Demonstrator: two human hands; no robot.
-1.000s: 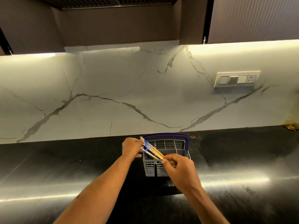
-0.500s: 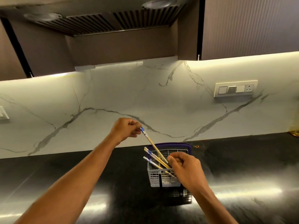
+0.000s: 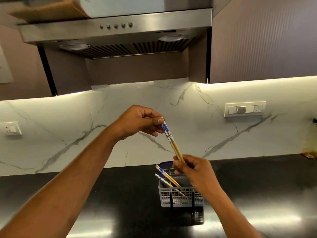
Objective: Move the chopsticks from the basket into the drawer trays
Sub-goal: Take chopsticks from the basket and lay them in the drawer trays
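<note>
A person lifts a pair of chopsticks (image 3: 173, 145) clear of a grey plastic basket (image 3: 181, 196) standing near the back edge of a black kitchen bench (image 3: 120, 194), below a steel cooker hood (image 3: 116, 31). The left hand (image 3: 137, 122) pinches the blue-and-white patterned tops between thumb and fingers, while the right hand (image 3: 195, 170) is closed around the bare wooden lower ends, just above the basket's rim. The pair is tilted, upper ends leaning left, and held in mid-air against the marble wall (image 3: 68, 134).

At least three more chopsticks (image 3: 164, 177) remain in the basket, leaning out over its left side with patterned ends uppermost; an exact count is hard to make where they cross behind the mesh. The drawer and its trays are out of view, so nothing shows whether any chopsticks have been put away.

Judged from this scene, the job is at an early or middle stage: one pair is out and in hand, not yet carried to a tray, and the basket has still to be emptied.
</note>
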